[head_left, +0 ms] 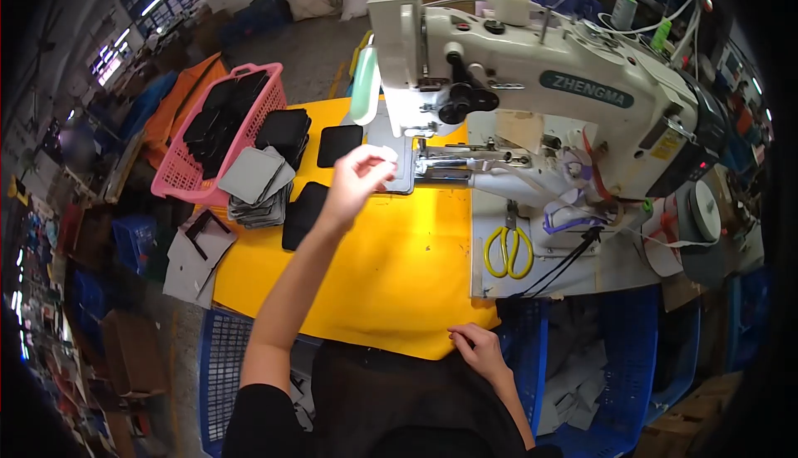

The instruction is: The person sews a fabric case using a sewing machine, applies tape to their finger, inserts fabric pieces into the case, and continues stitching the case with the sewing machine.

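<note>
My left hand [359,180] is raised in front of the sewing machine [532,59], left of its needle area. Its thumb and fingertips come together in a pinch; what they hold, if anything, is too small to make out. Just behind the fingers lies a grey panel with a black border [402,177], partly covered by the hand. A black square piece [339,145] is flat on the yellow work surface [391,267] beside it. My right hand [480,350] rests at the front edge of that surface, fingers curled in; whether they grip the edge is hidden.
Left of my arm are stacked grey pieces [256,179], black pieces [304,215] and a pink basket [179,167] of black pieces. Yellow-handled scissors [509,250] lie below the machine arm. Blue crates [619,366] with grey scraps stand under the table.
</note>
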Action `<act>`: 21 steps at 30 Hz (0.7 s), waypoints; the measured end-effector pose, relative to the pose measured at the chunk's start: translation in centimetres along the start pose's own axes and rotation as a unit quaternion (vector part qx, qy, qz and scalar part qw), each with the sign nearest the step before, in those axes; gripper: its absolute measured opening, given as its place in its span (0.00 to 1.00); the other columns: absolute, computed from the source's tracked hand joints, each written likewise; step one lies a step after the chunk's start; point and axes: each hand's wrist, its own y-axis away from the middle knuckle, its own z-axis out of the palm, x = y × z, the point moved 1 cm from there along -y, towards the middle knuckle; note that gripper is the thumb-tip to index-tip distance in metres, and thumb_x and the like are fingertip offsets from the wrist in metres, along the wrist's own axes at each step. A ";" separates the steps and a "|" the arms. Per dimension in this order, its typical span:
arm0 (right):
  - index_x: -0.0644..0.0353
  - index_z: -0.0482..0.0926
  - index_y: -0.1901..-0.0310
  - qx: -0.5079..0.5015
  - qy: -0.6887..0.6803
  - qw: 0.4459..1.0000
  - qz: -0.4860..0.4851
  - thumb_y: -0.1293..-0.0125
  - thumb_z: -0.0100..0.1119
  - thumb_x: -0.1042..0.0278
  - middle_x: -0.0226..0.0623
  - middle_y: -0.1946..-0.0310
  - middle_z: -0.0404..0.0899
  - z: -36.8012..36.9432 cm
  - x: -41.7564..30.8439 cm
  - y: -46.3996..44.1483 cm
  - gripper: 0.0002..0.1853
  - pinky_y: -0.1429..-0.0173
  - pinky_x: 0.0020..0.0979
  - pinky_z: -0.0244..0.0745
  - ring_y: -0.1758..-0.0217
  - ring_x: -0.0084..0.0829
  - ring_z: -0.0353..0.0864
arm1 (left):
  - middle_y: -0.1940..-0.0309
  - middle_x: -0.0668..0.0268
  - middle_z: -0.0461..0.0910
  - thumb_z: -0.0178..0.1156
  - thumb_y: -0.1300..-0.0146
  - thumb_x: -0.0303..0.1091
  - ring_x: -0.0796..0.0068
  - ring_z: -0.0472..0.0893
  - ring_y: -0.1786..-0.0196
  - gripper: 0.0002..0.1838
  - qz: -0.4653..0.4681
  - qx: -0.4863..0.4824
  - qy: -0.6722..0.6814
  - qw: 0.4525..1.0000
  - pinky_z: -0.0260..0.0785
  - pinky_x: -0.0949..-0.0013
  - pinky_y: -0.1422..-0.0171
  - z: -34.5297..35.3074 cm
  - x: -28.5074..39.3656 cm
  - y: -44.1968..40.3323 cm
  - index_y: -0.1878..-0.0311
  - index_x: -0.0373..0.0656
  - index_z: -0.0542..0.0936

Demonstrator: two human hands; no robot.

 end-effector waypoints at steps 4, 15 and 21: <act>0.65 0.83 0.56 -0.060 0.030 0.997 -0.034 0.35 0.60 0.76 0.42 0.66 0.84 -0.3 -1.4 -3.0 0.08 0.61 0.31 0.78 0.65 0.36 0.86 | 0.63 0.69 0.81 0.66 0.38 0.25 0.83 0.79 0.62 0.09 0.097 0.029 0.005 0.995 0.71 0.78 0.57 3.1 -2.0 0.8 0.56 0.40 0.80; 0.64 0.83 0.57 0.077 0.175 0.950 -0.248 0.42 0.62 0.84 0.43 0.66 0.84 -6.8 -10.4 -15.1 0.11 0.60 0.35 0.78 0.65 0.42 0.85 | 0.64 0.70 0.80 0.66 0.38 0.22 0.84 0.77 0.60 0.08 0.148 0.103 0.128 0.975 0.71 0.78 0.51 5.2 -2.7 1.5 0.58 0.39 0.79; 0.60 0.82 0.55 0.260 0.359 0.863 -0.243 0.42 0.63 0.79 0.40 0.55 0.80 -10.4 -14.2 -20.0 0.12 0.49 0.40 0.73 0.52 0.42 0.78 | 0.66 0.72 0.79 0.65 0.37 0.22 0.85 0.77 0.63 0.04 0.060 0.036 0.241 0.968 0.70 0.79 0.52 4.3 -2.1 0.7 0.60 0.38 0.80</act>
